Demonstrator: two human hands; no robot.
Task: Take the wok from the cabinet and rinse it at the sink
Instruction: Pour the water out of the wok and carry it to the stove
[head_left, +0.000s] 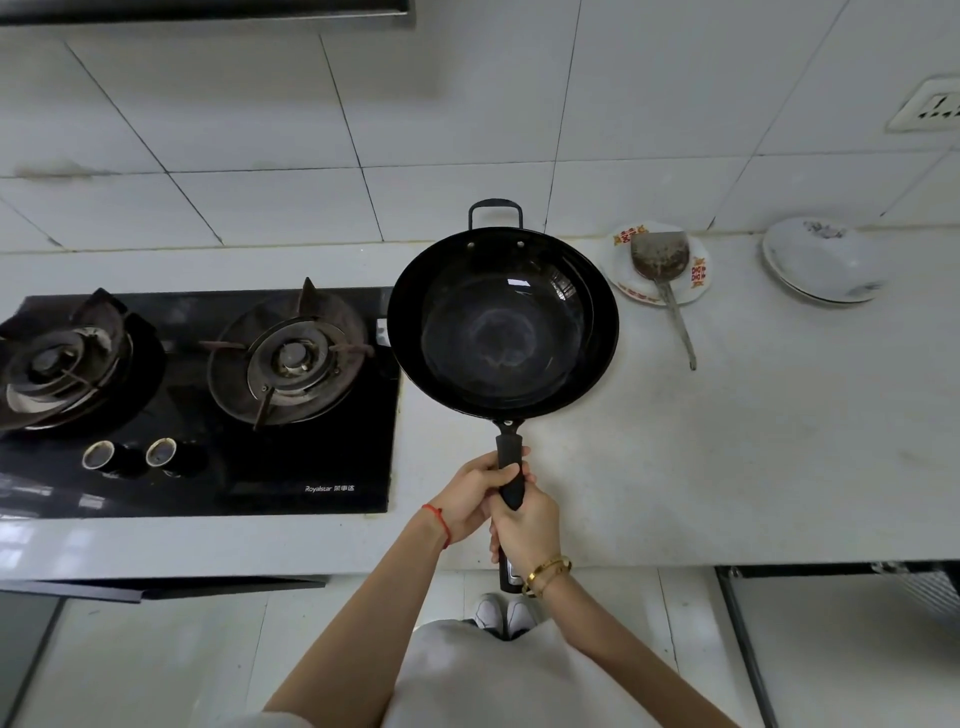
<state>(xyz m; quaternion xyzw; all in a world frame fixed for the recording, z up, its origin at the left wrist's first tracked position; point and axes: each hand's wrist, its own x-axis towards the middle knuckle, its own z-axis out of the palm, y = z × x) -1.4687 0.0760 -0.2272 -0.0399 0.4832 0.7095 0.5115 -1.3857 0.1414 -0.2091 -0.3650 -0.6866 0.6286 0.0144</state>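
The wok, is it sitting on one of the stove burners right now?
No, both hands, left hand and right hand, hold the wok by its handle over the counter.

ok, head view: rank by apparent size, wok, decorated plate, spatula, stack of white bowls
1. wok, largest by far, though it is held up nearer the camera.
2. decorated plate and stack of white bowls look alike; not ranked.
3. spatula, long but narrow, smallest in area.
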